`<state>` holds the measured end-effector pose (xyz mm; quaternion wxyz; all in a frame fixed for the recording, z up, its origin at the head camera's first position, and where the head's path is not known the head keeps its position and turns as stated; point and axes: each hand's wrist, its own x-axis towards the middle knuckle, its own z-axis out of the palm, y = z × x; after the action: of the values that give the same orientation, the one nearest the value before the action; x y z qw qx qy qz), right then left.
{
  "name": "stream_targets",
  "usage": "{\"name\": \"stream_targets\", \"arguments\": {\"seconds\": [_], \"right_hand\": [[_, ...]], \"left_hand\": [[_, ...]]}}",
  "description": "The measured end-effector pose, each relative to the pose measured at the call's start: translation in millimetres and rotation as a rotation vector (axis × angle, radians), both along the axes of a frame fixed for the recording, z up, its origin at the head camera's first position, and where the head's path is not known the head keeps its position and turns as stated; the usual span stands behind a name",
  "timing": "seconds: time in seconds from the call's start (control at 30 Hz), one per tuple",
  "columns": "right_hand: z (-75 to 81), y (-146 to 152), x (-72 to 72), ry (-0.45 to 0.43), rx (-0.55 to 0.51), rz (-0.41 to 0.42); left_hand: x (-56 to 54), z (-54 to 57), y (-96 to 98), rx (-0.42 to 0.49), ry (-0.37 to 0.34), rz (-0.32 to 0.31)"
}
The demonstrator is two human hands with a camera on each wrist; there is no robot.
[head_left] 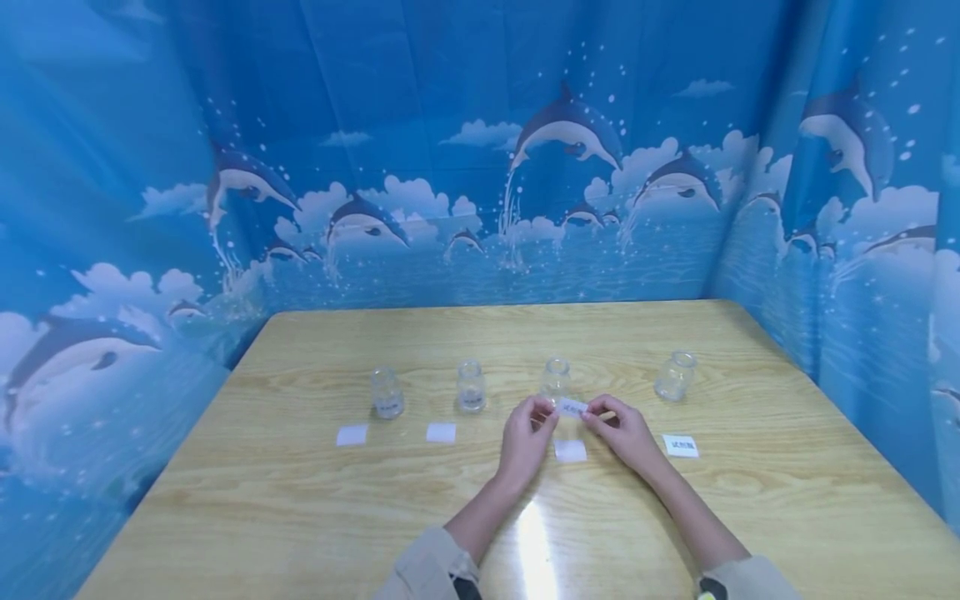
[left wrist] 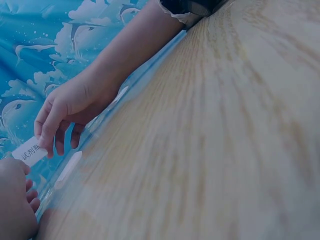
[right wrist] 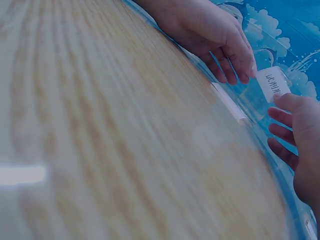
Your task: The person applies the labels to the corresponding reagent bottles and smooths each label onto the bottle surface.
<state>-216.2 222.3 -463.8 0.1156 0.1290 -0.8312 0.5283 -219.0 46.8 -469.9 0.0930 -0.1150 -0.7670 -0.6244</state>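
My left hand (head_left: 525, 442) and right hand (head_left: 624, 432) pinch a small white label (head_left: 572, 407) with printed black characters, one at each end. The label is held up just in front of a clear glass jar (head_left: 556, 377), whose lower part it and the fingers overlap in the head view. In the left wrist view the printed side of the label (left wrist: 30, 151) shows between thumbs and fingertips. The right wrist view also shows the label (right wrist: 273, 84) stretched between both hands. A white paper piece (head_left: 570, 451) lies on the table below it.
Two glass jars (head_left: 387, 393) (head_left: 471, 387) with dark print near their bases stand to the left, each behind a white paper piece (head_left: 351, 435) (head_left: 441, 432). Another jar (head_left: 676, 377) stands right, behind a printed label (head_left: 680, 446). A dolphin curtain (head_left: 450, 150) borders the wooden table (head_left: 300, 517).
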Motion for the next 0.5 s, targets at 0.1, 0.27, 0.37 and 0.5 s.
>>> {"name": "stream_targets", "arguments": {"seconds": [0.1, 0.27, 0.37, 0.5], "right_hand": [[-0.4, 1, -0.8, 0.071, 0.067, 0.027], [2.1, 0, -1.2, 0.114, 0.126, 0.053], [14.5, -4, 3.8, 0.116, 0.151, 0.050], [16.3, -5, -0.2, 0.119, 0.173, 0.026]], "left_hand": [[-0.5, 0.2, -0.3, -0.007, 0.008, 0.014], [-1.9, 1.1, -0.6, -0.017, 0.032, 0.002], [-3.4, 1.9, -0.8, -0.031, 0.040, 0.006], [-5.6, 4.3, -1.6, -0.062, 0.010, 0.033]]}}
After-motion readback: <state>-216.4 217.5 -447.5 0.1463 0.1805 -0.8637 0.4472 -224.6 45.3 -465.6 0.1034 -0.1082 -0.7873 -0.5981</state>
